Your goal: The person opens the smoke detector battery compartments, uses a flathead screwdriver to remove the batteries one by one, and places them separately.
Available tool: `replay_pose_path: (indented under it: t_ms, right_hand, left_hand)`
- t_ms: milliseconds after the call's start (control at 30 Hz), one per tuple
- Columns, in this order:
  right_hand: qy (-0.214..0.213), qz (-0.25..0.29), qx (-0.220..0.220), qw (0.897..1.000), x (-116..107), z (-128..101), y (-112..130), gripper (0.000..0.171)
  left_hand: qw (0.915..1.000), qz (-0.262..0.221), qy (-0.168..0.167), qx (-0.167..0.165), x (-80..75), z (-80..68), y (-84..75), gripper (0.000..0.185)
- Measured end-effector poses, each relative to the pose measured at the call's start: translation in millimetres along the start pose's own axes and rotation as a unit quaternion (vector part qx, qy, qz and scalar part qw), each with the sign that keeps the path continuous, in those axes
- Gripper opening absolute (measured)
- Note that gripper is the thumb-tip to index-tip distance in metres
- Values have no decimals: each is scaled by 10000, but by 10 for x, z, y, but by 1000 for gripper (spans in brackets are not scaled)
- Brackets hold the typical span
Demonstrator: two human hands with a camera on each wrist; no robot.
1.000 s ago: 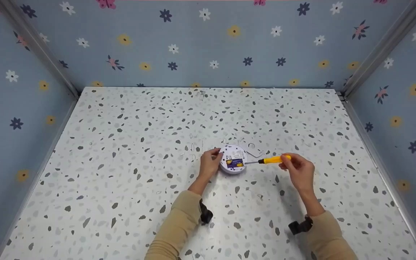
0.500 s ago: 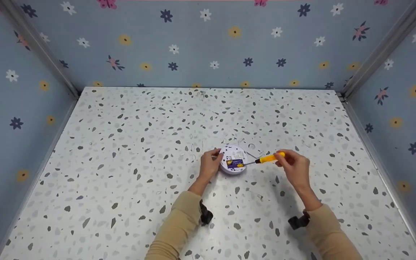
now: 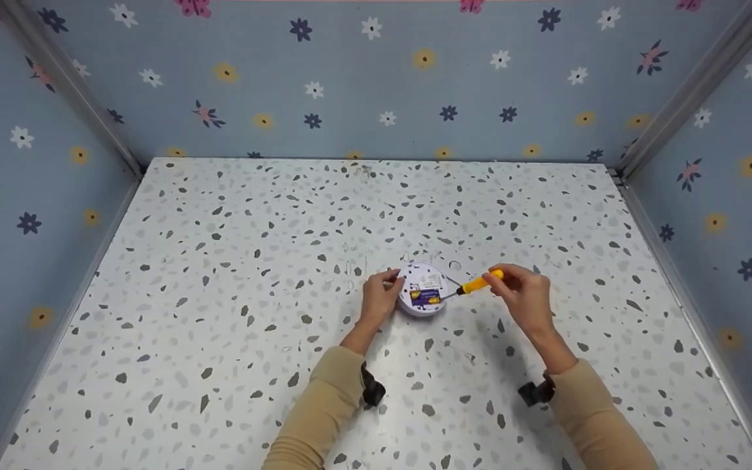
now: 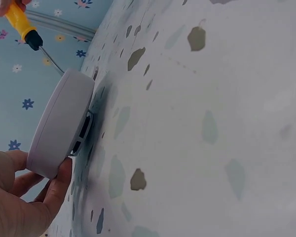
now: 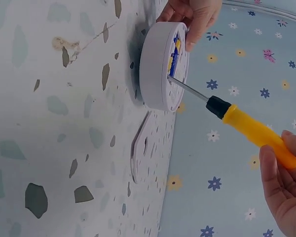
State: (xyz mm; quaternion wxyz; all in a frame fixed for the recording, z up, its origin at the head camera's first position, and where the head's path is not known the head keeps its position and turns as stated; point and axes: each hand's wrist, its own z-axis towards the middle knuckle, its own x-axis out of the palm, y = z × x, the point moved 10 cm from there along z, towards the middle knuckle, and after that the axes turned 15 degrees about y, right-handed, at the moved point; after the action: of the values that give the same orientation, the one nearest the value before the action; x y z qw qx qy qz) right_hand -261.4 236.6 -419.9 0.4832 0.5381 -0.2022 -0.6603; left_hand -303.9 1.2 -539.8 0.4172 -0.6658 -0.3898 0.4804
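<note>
A round white device [image 3: 420, 273], resembling a smoke alarm, has its battery side facing up. Purple-and-yellow batteries [image 3: 425, 297] sit in its uncovered compartment. My left hand [image 3: 379, 297] grips the left edge of the device, thumb on one face and fingers on the other [image 4: 27, 192]. Between thumb and fingers of my right hand [image 3: 527, 294] is the yellow handle of a screwdriver [image 5: 256, 129]. Its metal shaft slants down to the compartment's right end, with the tip at the end of the batteries. The device's underside shows dark slots in the left wrist view.
A flat white plate [image 5: 141, 148] with a hole lies on the speckled table [image 3: 219, 313] just beyond the device. Flower-patterned panels [image 3: 350, 85] enclose the table at the back and both sides. Black wrist cameras [image 3: 373, 391] sit on both sleeves.
My right hand has moved left, and the screwdriver handle has tilted more steeply upward. Its tip stays at the right end of the batteries. The left hand and device hold nearly still.
</note>
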Motion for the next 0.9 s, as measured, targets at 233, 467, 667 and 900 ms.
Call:
replay_pose_path:
  t_ms: [233,467,667,900]
  right_hand:
    - [178,-398,214,9988,54,61,86,17]
    - [43,-405,94,9991,50,57,98,15]
    - [-267,-343,-123,9990,-5,15,229,9]
    - [-567,199,316,9977,-59,-40,-131,10]
  left_hand:
    - [9999,104,-10,108,0,-3,-19,28]
    - [9996,168,-47,227,-19,-10,-38,28]
    - [9994,186,-57,291,-16,-14,-45,28]
    - [9995,161,-144,234,-32,-22,-17,27]
